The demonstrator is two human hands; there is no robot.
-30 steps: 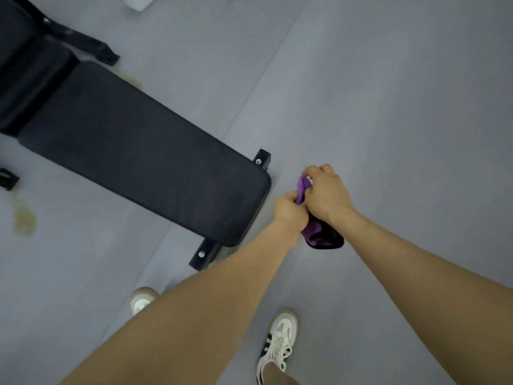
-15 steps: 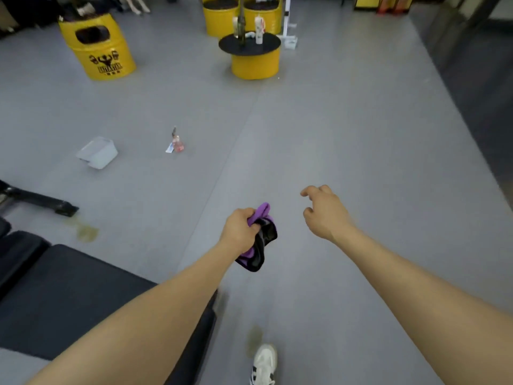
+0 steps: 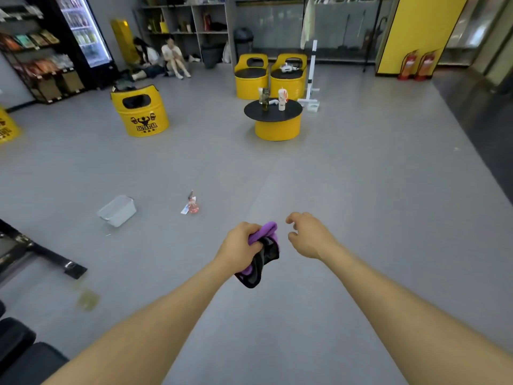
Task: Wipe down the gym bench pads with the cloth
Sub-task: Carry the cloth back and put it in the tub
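Observation:
My left hand [image 3: 241, 245] grips a bunched purple and black cloth [image 3: 263, 254] out in front of me, above the grey floor. My right hand [image 3: 308, 237] hovers just right of the cloth, apart from it, with loosely curled fingers and nothing in it. Only a corner of the black gym bench pad [image 3: 25, 354] shows at the bottom left, well behind and left of both hands. Part of the bench's black frame [image 3: 41, 254] lies on the floor at the left edge.
A pink spray bottle [image 3: 193, 205] and a clear plastic tub [image 3: 118, 210] stand on the floor ahead to the left. Further off are yellow barrel seats [image 3: 141, 112], a round black-topped table [image 3: 273, 112] with bottles, shelves, and two people sitting by the far wall.
My view has swung up from the bench to the room. My right hand has let go of the cloth, which my left hand alone now holds. The bench has slid out to the bottom left.

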